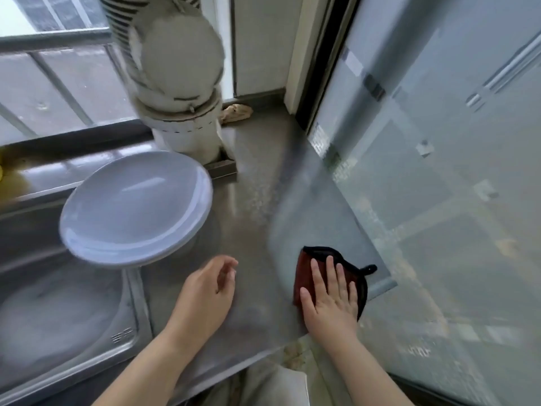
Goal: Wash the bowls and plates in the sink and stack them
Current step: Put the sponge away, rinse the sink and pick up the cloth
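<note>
1. On the stainless-steel counter (248, 206) to the right of the steel sink basin (58, 312), the right hand (330, 300) lies flat with its fingers straight and slightly spread, pressing a dark red cloth with black edging and a small black loop (304, 268) near the counter's right edge.
2. Left of it, the left hand (205, 294) hovers above the counter with fingers loosely curled and released, holding nothing.
3. A stack of round white plates (134, 209), blurred, sits at the sink's far right corner, its rim overhanging the basin; the left hand is near it but apart.
4. Behind the plates stands a white pipe (178, 71) with a round cap.
5. A crumpled beige rag (237, 112) lies at the counter's far end, beside the pipe.
6. Frosted glass door panels (439, 142) rise along the counter's right side.
</note>
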The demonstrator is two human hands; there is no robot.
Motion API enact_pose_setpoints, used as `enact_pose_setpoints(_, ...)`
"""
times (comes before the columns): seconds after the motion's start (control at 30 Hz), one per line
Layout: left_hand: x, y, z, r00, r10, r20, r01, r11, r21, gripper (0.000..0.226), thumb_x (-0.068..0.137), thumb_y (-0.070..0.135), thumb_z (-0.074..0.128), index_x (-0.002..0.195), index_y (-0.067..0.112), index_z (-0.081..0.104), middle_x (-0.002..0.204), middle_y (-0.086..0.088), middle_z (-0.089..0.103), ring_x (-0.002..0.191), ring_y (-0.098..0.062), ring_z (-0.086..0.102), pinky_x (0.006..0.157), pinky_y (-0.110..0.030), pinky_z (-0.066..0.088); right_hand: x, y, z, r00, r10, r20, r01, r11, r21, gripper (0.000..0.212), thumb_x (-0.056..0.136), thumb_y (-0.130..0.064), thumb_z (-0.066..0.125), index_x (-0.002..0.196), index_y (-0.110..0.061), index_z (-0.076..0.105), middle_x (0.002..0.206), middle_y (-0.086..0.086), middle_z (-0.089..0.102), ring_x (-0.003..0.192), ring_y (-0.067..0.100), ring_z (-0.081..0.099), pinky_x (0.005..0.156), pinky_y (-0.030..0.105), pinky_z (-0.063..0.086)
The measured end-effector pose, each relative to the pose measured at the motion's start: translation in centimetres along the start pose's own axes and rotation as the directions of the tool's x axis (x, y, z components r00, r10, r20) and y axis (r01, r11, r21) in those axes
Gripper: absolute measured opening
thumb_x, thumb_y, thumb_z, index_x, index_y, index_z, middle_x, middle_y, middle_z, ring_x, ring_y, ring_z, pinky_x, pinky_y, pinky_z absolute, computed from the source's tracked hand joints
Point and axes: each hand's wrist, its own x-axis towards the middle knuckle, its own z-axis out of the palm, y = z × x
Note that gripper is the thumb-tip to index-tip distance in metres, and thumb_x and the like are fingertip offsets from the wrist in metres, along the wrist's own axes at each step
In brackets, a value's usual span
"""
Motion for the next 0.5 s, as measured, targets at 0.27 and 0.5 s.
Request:
enact_pose_setpoints(0.27, -4.7, -6.7, -7.9, 0.97, -0.223, -0.098, 0.214, 0.972, -0.099, 0.02, 0.091, 0.011, 0.059, 0.088, 0.031, 0.059, 0.078, 0.01, 0.063, 0.071, -0.009, 0.059, 0.065, -0.02, 0.043, -2.5, -14.1, 4.3, 0.955, -0.295, 0.028, 0.295, 0.955, 0.023, 0.077, 0.074, -0.061, -0.008, 0.148, -0.038, -0.013, 0.15, -0.011, -0.032, 0.135, 0.004, -0.031, 0.108, 0.033, -0.026)
enact_pose_setpoints(0.5, -6.9, -10.9, -12.2, 0.93, -0.298, -0.214, 0.292, 0.955, -0.058, 0.017, 0.089, 0.008, 0.06, 0.086, 0.025, 0.062, 0.077, 0.01, 0.066, 0.072, -0.002, 0.061, 0.059, -0.008, 0.04, -3.2, -22.6, 5.5, 0.858, -0.489, 0.156, 0.49, 0.871, 0.034, 0.061, 0.092, -0.047, 0.013, 0.151, -0.037, 0.0, 0.158, -0.007, -0.016, 0.145, 0.012, -0.017, 0.113, 0.035, -0.017)
